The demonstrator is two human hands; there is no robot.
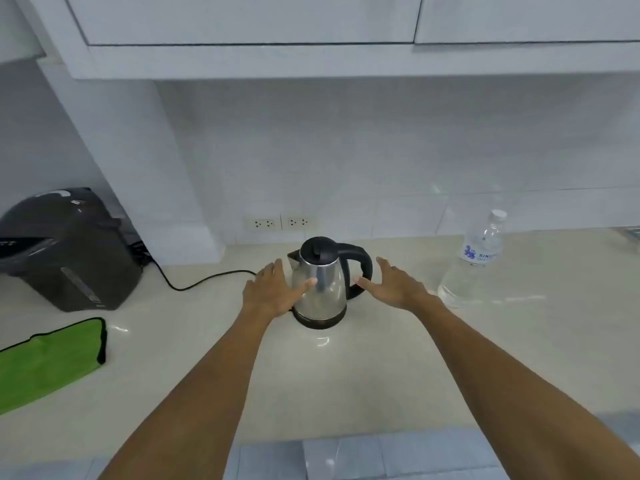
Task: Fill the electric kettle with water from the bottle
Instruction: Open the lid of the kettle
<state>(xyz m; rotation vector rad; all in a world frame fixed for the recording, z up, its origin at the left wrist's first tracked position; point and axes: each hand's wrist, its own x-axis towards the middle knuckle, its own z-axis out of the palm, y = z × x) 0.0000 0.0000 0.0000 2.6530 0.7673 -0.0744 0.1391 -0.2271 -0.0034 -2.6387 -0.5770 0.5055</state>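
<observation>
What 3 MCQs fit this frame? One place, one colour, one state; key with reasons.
1. The bottle stands where relative to the kettle?
A. To its right
B. To its left
C. Behind it

2. The cloth on the counter is what colour?
A. Red
B. Green
C. White

3. The kettle lid is
A. Removed
B. Flipped open
C. Closed

Key: 1 A, bottle stands past the right hand. 2 B, bright green, left of the left hand. 3 C, black lid sits flat on top.

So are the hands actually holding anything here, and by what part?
The left hand rests against the kettle body's side. The right hand, open beside the handle, holds nothing.
</observation>
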